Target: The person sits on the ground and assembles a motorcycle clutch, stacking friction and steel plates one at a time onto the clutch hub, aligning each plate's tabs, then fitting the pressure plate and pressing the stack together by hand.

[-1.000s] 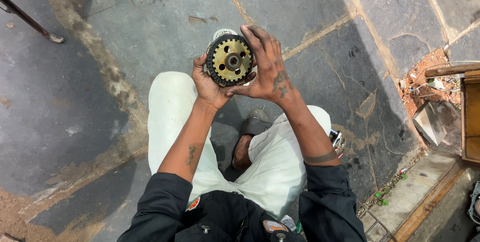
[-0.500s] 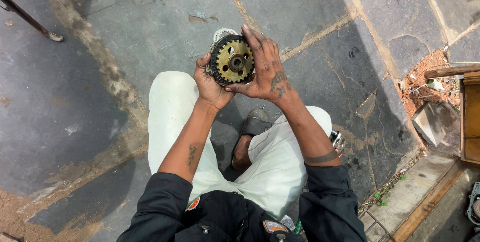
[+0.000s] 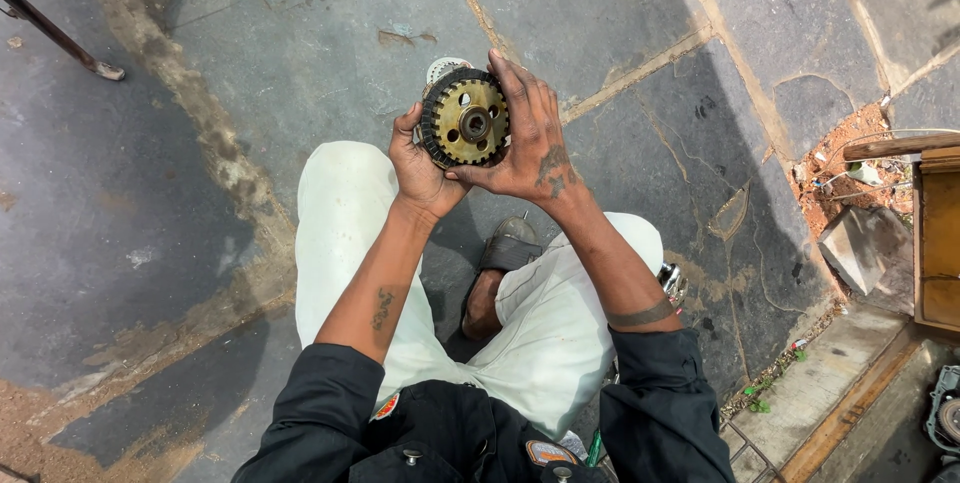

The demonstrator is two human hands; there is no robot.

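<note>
I hold a round brass-coloured disc with a black toothed rim [image 3: 465, 123] up in front of me, over the stone floor. It has several round holes and a dark hub in its middle. My left hand [image 3: 418, 168] cups it from the lower left. My right hand [image 3: 528, 138] grips its right edge, fingers spread up along the rim. A pale round part [image 3: 445, 68] peeks out behind the disc's top. I sit with my knees in white trousers [image 3: 545, 318] apart below my arms.
Grey stone slabs [image 3: 300, 33] with dirt-filled joints lie all around. A metal leg with a rubber foot [image 3: 65, 41] stands at the far left. A wooden box [image 3: 938, 243] and broken rubble [image 3: 850, 168] sit at the right. A sandal [image 3: 510, 243] shows between my knees.
The disc has shifted slightly in my hands; both hands stay on it in nearly the same place.
</note>
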